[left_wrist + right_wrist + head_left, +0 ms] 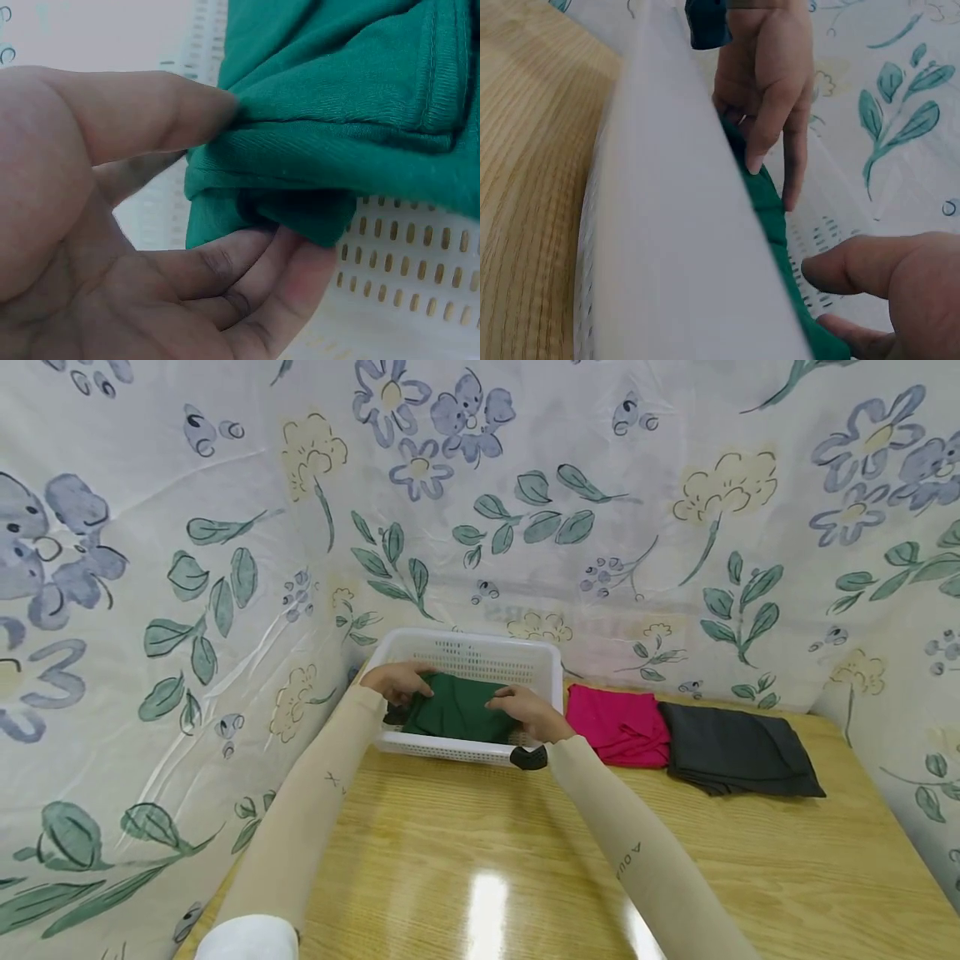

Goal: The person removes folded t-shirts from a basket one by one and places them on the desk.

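Note:
A folded green garment (pixel 468 706) with stitched hems lies in a white perforated plastic basket (pixel 468 639). At its left edge my left hand (pixel 405 681) grips the cloth; the left wrist view shows the thumb on top and several fingers (pixel 289 300) curled beneath the folded layers. My right hand (pixel 532 710) is over the garment's right end, inside the basket. In the right wrist view, its thumb (pixel 847 264) stands apart from the fingers, and one fingertip is by the cloth edge. Most of that hand's other fingers are out of sight there.
Right of the basket, a folded pink garment (pixel 618 727) and a folded black garment (pixel 738 747) lie side by side on the wooden table (pixel 450 827). Something dark (pixel 394 715) shows inside the basket's left end. Flower-patterned cloth (pixel 465 552) hangs close behind the basket and along its left.

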Available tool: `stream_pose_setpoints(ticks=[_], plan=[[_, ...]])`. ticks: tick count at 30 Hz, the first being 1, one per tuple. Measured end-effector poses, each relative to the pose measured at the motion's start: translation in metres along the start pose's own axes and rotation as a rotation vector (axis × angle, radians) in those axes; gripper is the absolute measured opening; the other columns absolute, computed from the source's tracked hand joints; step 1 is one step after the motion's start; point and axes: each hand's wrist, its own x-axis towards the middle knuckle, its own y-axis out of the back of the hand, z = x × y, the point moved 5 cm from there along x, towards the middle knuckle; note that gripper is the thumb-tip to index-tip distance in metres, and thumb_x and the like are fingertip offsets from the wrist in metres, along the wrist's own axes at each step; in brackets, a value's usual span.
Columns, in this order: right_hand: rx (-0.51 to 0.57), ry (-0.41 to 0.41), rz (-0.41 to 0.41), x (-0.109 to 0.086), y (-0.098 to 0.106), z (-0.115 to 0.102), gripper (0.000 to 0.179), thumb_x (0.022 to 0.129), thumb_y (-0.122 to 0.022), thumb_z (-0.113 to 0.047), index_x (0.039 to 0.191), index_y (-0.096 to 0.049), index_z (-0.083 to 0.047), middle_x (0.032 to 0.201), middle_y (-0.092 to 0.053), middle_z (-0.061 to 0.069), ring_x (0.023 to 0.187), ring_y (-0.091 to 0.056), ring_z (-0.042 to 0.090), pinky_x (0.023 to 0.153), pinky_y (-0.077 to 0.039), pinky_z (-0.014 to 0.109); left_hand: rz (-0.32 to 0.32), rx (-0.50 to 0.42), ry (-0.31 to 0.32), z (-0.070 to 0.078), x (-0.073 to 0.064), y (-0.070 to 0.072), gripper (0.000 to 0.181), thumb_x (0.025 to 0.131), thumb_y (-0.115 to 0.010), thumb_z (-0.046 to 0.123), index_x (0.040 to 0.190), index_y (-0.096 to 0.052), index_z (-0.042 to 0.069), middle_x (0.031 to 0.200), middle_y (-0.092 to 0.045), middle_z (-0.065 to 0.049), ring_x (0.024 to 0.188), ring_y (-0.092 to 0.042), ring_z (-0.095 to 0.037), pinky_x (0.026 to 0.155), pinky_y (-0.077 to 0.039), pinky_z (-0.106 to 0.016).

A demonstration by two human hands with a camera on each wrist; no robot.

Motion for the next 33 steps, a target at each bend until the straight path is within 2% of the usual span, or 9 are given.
stream_pose_setpoints(ticks=[3, 9, 11, 14, 17, 19, 25, 31, 33], plan=[[-0.012, 0.014, 0.01, -0.001, 0.001, 0.001, 0.051, 0.102, -0.064, -0.017, 0.148, -0.049, -0.006, 0.156, -0.04, 0.017, 0.144, -0.04, 0.038, 0.113, -0.039, 0.053, -0.028, -0.001, -0.003, 0.0, 0.001, -0.001, 0.066, 0.103, -0.055, 0.004, 0.163, -0.026, 0.01, 0.144, -0.037, -0.02, 0.067, -0.039, -0.016, 0.063, -0.04, -0.026], [-0.088, 0.064, 0.045, -0.001, 0.0, 0.001, 0.05, 0.098, -0.07, -0.011, 0.145, -0.054, -0.008, 0.149, -0.048, 0.017, 0.126, -0.056, 0.036, 0.097, -0.053, 0.047, -0.077, 0.019, -0.024, -0.004, 0.0, -0.002, 0.064, 0.101, -0.055, -0.001, 0.16, -0.032, 0.007, 0.143, -0.043, -0.021, 0.056, -0.034, -0.007, 0.056, -0.038, -0.021], [-0.13, 0.088, 0.066, -0.001, 0.0, 0.0, 0.048, 0.097, -0.071, -0.009, 0.143, -0.057, -0.009, 0.149, -0.048, 0.017, 0.124, -0.057, 0.034, 0.096, -0.053, 0.045, -0.078, 0.022, -0.031, -0.005, -0.001, -0.002, 0.063, 0.101, -0.055, -0.002, 0.16, -0.033, 0.006, 0.136, -0.046, -0.017, 0.052, -0.03, -0.006, 0.054, -0.036, -0.021], [-0.174, 0.123, 0.104, -0.002, 0.001, -0.002, 0.046, 0.095, -0.072, -0.007, 0.139, -0.061, -0.009, 0.15, -0.049, 0.016, 0.125, -0.055, 0.033, 0.097, -0.052, 0.045, -0.068, 0.009, -0.042, -0.005, -0.001, -0.002, 0.06, 0.1, -0.054, -0.002, 0.157, -0.038, 0.005, 0.11, -0.057, -0.01, 0.049, -0.029, -0.006, 0.051, -0.033, -0.021], [-0.188, 0.154, 0.133, -0.003, 0.001, -0.004, 0.046, 0.093, -0.073, -0.005, 0.137, -0.063, -0.008, 0.148, -0.051, 0.016, 0.12, -0.057, 0.031, 0.095, -0.053, 0.044, -0.041, -0.012, -0.057, -0.006, -0.001, -0.002, 0.055, 0.1, -0.055, -0.003, 0.153, -0.043, 0.004, 0.077, -0.054, -0.001, 0.047, -0.026, -0.005, 0.05, -0.031, -0.022], [-0.198, 0.174, 0.152, -0.003, 0.002, -0.005, 0.045, 0.092, -0.075, -0.005, 0.136, -0.064, -0.009, 0.14, -0.057, 0.016, 0.111, -0.059, 0.029, 0.091, -0.054, 0.042, -0.015, -0.033, -0.06, -0.007, -0.001, -0.001, 0.053, 0.099, -0.055, -0.003, 0.151, -0.047, 0.004, 0.069, -0.05, 0.001, 0.047, -0.025, -0.006, 0.051, -0.032, -0.023], [-0.216, 0.231, 0.197, -0.005, 0.003, -0.01, 0.036, 0.093, -0.077, -0.013, 0.128, -0.068, -0.01, 0.104, -0.065, 0.013, 0.082, -0.056, 0.021, 0.073, -0.052, 0.032, 0.074, -0.093, -0.101, -0.005, -0.007, 0.0, 0.051, 0.097, -0.055, -0.004, 0.148, -0.051, 0.001, 0.114, -0.056, -0.013, 0.067, -0.048, -0.013, 0.065, -0.047, -0.03], [-0.215, 0.248, 0.211, -0.013, 0.007, -0.018, 0.036, 0.094, -0.077, -0.016, 0.129, -0.068, -0.011, 0.12, -0.064, 0.012, 0.095, -0.06, 0.024, 0.079, -0.054, 0.036, 0.142, -0.106, -0.147, 0.001, -0.013, 0.004, 0.047, 0.099, -0.054, 0.0, 0.147, -0.054, 0.0, 0.12, -0.055, -0.016, 0.068, -0.053, -0.012, 0.065, -0.049, -0.028], [-0.238, 0.263, 0.221, -0.016, 0.011, -0.021, 0.036, 0.095, -0.076, -0.017, 0.13, -0.068, -0.012, 0.127, -0.062, 0.012, 0.104, -0.06, 0.026, 0.082, -0.054, 0.039, 0.16, -0.124, -0.16, 0.004, -0.015, 0.006, 0.048, 0.099, -0.055, -0.001, 0.146, -0.055, 0.002, 0.12, -0.057, -0.017, 0.061, -0.047, -0.01, 0.062, -0.046, -0.027]])
